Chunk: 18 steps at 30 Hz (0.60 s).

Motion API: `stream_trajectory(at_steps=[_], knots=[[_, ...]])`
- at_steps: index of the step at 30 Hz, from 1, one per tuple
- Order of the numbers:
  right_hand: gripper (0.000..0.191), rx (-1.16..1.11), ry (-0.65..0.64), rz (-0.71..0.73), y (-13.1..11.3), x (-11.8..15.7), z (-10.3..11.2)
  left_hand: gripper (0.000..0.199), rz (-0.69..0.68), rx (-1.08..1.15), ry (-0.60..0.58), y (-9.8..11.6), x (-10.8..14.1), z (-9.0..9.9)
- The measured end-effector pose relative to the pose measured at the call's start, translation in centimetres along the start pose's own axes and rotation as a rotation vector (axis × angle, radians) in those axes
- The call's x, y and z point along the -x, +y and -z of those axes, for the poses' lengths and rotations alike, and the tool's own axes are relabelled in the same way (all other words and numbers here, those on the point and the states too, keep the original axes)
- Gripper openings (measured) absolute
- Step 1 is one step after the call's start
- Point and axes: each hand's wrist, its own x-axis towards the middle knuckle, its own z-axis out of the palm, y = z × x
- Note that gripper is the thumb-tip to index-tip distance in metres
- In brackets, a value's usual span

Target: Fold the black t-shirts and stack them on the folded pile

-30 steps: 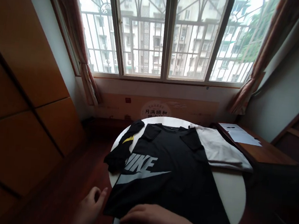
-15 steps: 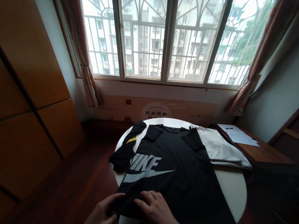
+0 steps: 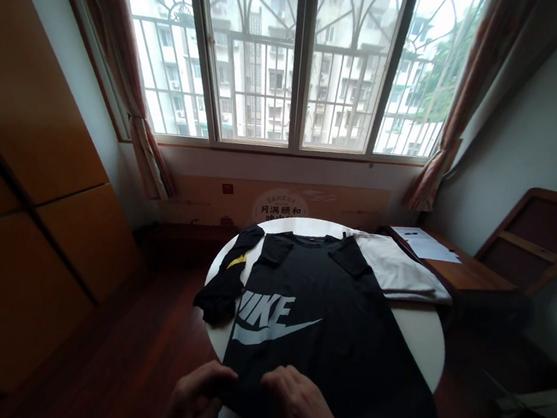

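A black T-shirt with a large grey logo lies flat on a round white table, its collar toward the window. At its near left corner, my left hand pinches the fabric between thumb and fingers. My right hand is a little farther right along the near hem, its fingers curled over the cloth and the thumb below. The hem is slightly raised between the two hands. Part of the near edge is hidden behind my right hand and wrist.
Left of the T-shirt lies a bunched black garment with a yellow mark. A folded white garment rests at the table's back right. Beyond it stand a wooden side table with papers and a chair.
The view has turned a little, so the room sits farther left. My right fingers have curled in on the hem, and the cloth at the near edge has lifted slightly.
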Motion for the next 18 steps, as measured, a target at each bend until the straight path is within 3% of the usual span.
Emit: stream_trajectory(at_steps=[2,4,8,11,13,16,18], knots=[[0.098,-0.16,0.08,0.051,-1.0,-1.3,0.9,0.018,-0.085,0.014,0.011,1.2,-0.8,-1.2],[0.104,-0.322,0.141,0.086,-1.7,-2.4,1.7,0.02,-0.135,0.019,0.023,2.0,-1.5,-2.5],[0.079,-0.591,0.221,0.006,-1.7,-3.4,3.3,0.026,-0.157,-0.006,-0.018,2.7,-1.9,-4.3],[0.058,-0.697,0.227,-0.079,-0.7,-3.5,4.3,0.029,-0.148,0.059,-0.04,2.3,-3.4,-3.8],[0.048,-0.724,0.203,-0.144,0.0,-3.6,4.6,0.031,-0.082,0.14,0.021,1.5,-6.4,-2.7],[0.044,-0.741,0.182,-0.152,0.9,-3.8,4.3,0.036,0.135,0.078,0.143,-0.6,-14.1,-1.1],[0.037,-0.744,0.149,-0.097,1.1,-4.0,4.2,0.032,0.296,-0.183,0.034,-2.5,-20.1,-0.9]])
